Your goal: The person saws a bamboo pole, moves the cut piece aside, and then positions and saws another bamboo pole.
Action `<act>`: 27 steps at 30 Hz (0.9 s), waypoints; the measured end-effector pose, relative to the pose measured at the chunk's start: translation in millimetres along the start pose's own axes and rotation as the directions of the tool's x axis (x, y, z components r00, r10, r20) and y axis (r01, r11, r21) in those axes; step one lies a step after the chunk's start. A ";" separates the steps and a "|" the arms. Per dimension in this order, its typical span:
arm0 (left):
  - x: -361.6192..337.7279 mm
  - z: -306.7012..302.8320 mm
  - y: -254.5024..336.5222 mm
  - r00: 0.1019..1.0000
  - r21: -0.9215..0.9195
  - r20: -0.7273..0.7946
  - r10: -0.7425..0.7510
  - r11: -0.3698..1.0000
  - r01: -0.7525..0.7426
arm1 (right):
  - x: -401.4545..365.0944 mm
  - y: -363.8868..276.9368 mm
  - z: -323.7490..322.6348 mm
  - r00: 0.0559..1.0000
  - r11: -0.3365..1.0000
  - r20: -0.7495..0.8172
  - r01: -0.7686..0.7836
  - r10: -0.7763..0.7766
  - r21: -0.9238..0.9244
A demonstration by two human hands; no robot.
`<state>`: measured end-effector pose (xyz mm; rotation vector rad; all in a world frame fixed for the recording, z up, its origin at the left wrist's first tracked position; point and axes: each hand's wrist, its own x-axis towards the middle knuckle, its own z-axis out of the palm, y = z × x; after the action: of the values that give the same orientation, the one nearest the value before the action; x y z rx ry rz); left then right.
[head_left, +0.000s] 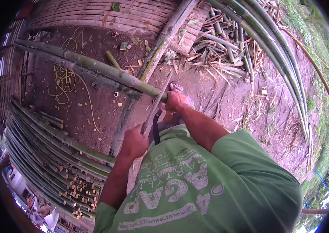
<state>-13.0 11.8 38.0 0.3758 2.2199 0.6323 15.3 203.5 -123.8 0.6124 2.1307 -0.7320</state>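
My left hand is closed round the grip end of a handsaw, whose long, narrow blade tapers away from me. Its teeth are too small to make out. The blade lies across a green bamboo pole close to the pole's near end. Just right of the blade, my right hand is wrapped round that end of the pole. A second, darker pole runs alongside and stops short of the blade. Both poles cross over a slanting timber beam. A dark strap hangs between my arms.
Stacked bamboo poles fill the lower left. Tangled yellow rope lies on the dirt. A slatted bamboo platform stands at the back, beside a heap of split bamboo scraps. Long poles arch along the right. My sandalled foot is beneath.
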 end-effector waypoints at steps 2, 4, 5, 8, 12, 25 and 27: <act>-52.8 -17.9 -13.8 0.996 0.054 -0.002 -0.089 0.995 0.089 | -6.1 -1.0 -4.3 1.000 0.999 0.029 0.005 -0.006 0.031; -65.9 -14.9 -13.1 0.998 0.096 -0.015 -0.067 0.993 0.069 | -11.4 -0.2 2.4 1.000 1.000 0.017 0.002 -0.003 0.019; -62.1 -12.9 -12.7 0.998 0.112 -0.033 -0.050 0.992 0.053 | -6.5 0.8 1.7 1.000 1.000 0.000 0.006 -0.006 0.005; -47.7 -4.8 -32.0 0.996 0.105 -0.087 -0.018 0.994 0.027 | 0.0 2.0 -0.5 0.995 1.000 0.096 -0.008 0.007 0.012; 59.4 35.1 -35.0 0.998 0.033 -0.052 -0.036 0.999 0.038 | 24.7 13.8 6.8 0.990 0.996 -0.127 0.057 -0.065 -0.062; -9.2 -7.2 9.5 0.998 0.016 -0.048 0.036 0.999 -0.035 | 30.4 12.0 -20.0 0.995 0.999 -0.096 -0.014 0.010 -0.032; -45.3 -18.4 -2.4 0.998 0.036 -0.053 0.014 0.999 -0.012 | 30.6 13.0 -28.0 0.996 1.000 -0.087 0.024 -0.024 -0.007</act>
<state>2.3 -16.6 74.8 0.3960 2.2836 0.6173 -8.7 237.1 -137.3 0.6273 2.2231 -0.7237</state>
